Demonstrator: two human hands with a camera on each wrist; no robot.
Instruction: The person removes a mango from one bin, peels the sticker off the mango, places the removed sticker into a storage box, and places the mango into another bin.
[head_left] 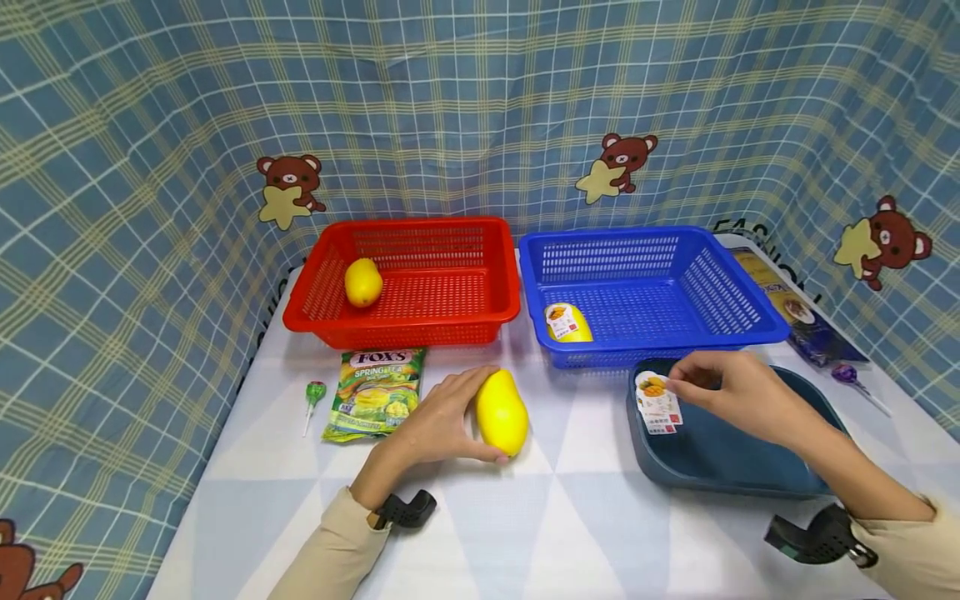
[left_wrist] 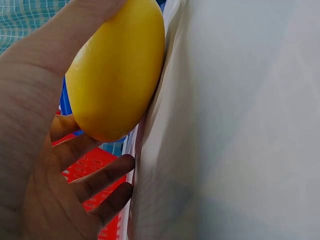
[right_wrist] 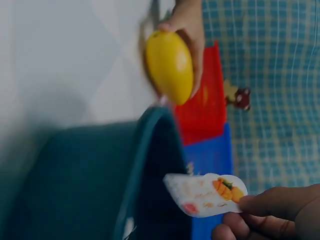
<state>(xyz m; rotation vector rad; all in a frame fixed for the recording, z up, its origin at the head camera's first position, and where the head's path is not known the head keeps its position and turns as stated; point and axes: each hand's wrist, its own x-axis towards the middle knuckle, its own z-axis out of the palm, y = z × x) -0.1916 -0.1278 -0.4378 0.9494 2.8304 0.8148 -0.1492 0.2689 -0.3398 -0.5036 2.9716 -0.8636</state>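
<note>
My left hand (head_left: 441,419) holds a yellow mango (head_left: 502,413) on the table between thumb and fingers; the left wrist view shows the mango (left_wrist: 120,70) large, with the lower fingers spread beside it. With thumb and forefinger my right hand (head_left: 738,392) pinches a white label (head_left: 655,397) printed with a mango picture, over the left side of a dark teal basin (head_left: 738,485). In the head view a second label's lower edge shows just beneath it. The right wrist view shows the label (right_wrist: 210,195) held by its edge.
A red basket (head_left: 405,335) at the back left holds a mango (head_left: 363,282). In the blue basket (head_left: 660,342) lies a labelled mango (head_left: 576,325). A green candy bag (head_left: 375,396) and green lollipop (head_left: 315,392) lie left; a purple lollipop (head_left: 845,374) and packet (head_left: 798,312) lie right.
</note>
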